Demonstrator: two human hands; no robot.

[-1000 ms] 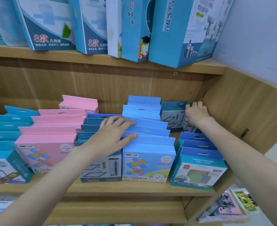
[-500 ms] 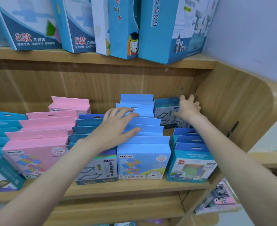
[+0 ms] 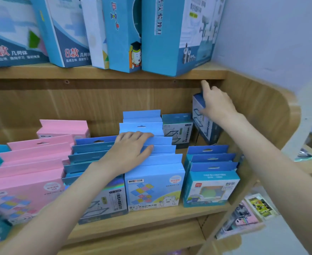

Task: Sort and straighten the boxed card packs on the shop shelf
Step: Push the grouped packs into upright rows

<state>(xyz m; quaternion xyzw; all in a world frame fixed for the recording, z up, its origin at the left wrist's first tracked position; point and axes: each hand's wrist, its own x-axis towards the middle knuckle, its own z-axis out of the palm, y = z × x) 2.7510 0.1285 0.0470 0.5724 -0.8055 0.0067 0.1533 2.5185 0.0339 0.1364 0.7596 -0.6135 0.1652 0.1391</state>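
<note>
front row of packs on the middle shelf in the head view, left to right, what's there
pink pack → holographic dark-blue pack → light-blue pack with bear → teal pack

left arm: reaches forward from lower left, forearm bare | left hand (image 3: 131, 151): palm down, fingers straight and close together, thumb spread to the right, lying flat | right arm: stretched from lower right up to the back | right hand (image 3: 215, 103): raised, fingers curled in a grip, index finger pointing up
</note>
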